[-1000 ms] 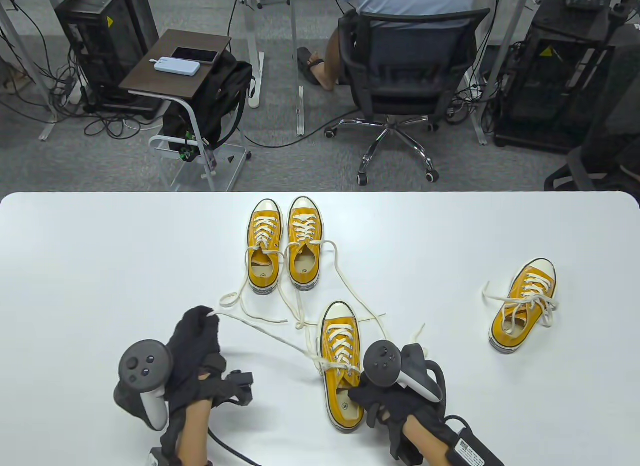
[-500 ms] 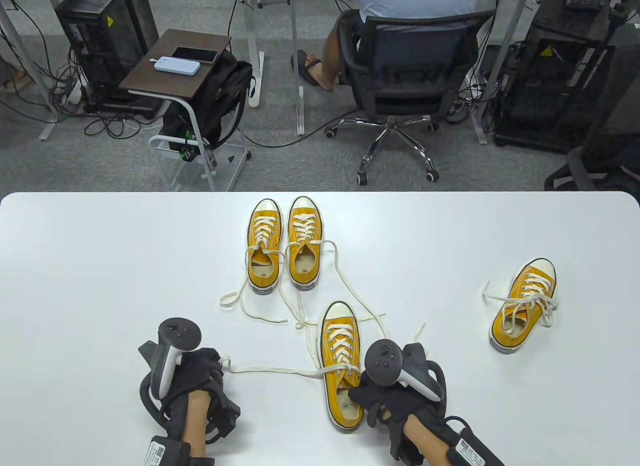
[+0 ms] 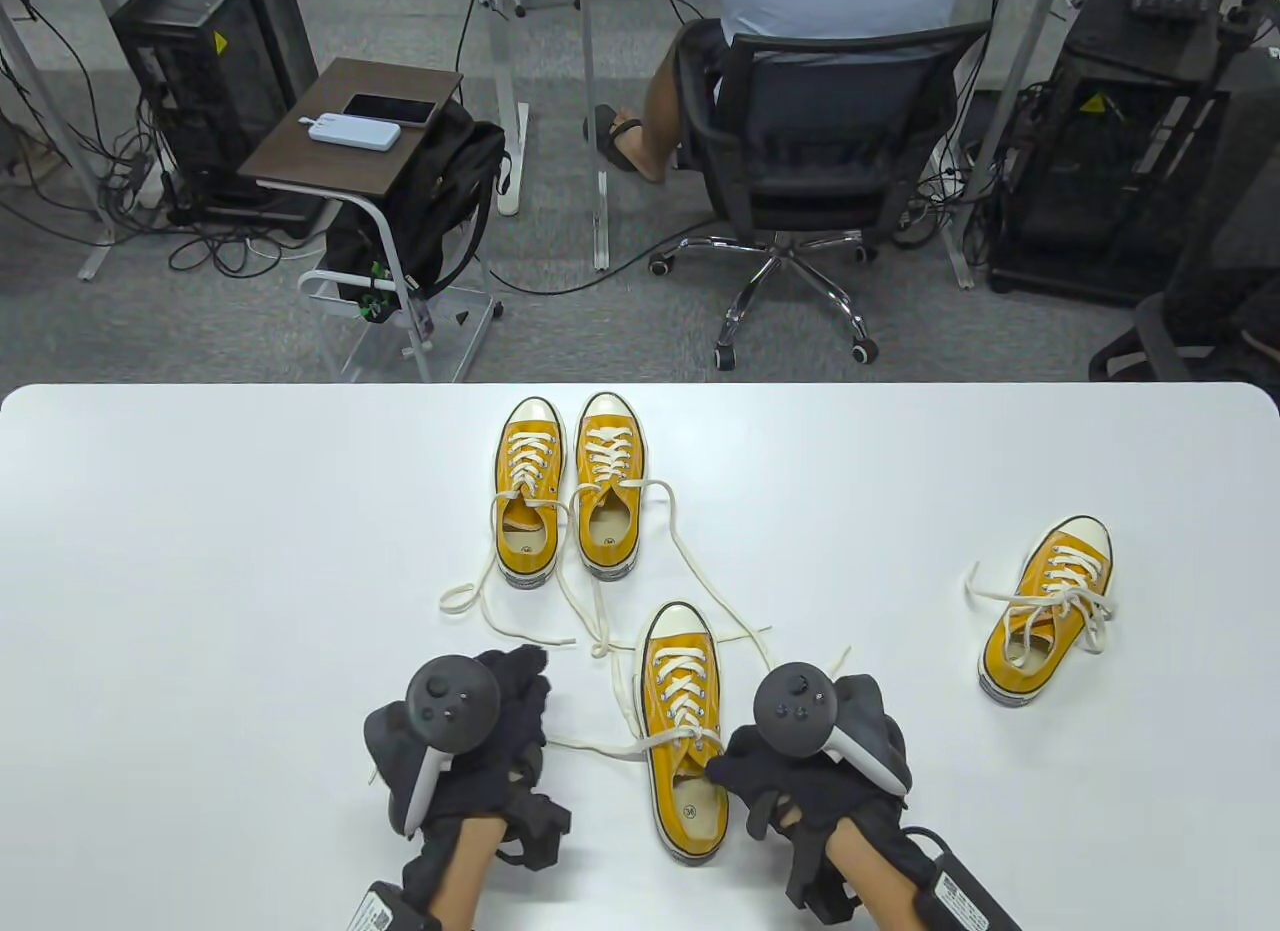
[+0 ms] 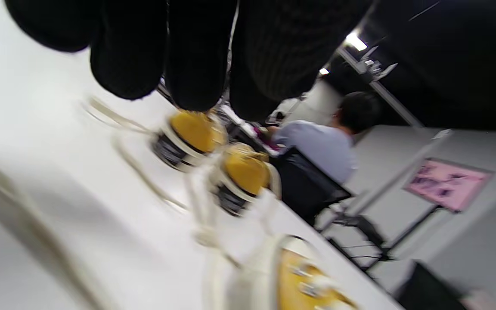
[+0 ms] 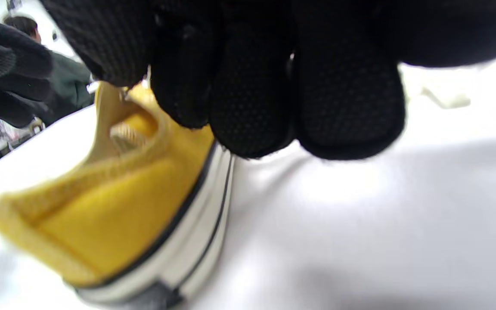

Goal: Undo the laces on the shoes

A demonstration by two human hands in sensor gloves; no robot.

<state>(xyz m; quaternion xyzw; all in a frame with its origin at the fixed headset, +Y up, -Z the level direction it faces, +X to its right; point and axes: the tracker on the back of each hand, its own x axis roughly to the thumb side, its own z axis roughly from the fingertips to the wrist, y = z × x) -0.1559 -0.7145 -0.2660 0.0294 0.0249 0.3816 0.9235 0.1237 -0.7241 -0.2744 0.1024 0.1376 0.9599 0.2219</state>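
Near shoe [image 3: 684, 731]: lower centre of the table view, toe toward the top, between the two hands.
Right hand [image 3: 810, 771]: fingers [image 5: 248, 94] curl down against the shoe's right collar, gripping it.
Left hand [image 3: 490, 741]: lower left of centre, just left of the shoe; whether it pinches anything cannot be told.
Lace [image 3: 590, 746]: runs slack from the shoe's eyelets leftward to the left hand's edge.
Table [image 3: 200, 531]: white.

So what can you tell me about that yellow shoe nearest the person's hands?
The nearest yellow shoe is a low canvas-looking sneaker with a cream toe cap, white sole and cream laces, toe pointing away. It stands upright on the white table. The right hand holds its right side; one loose lace trails toward the left hand.
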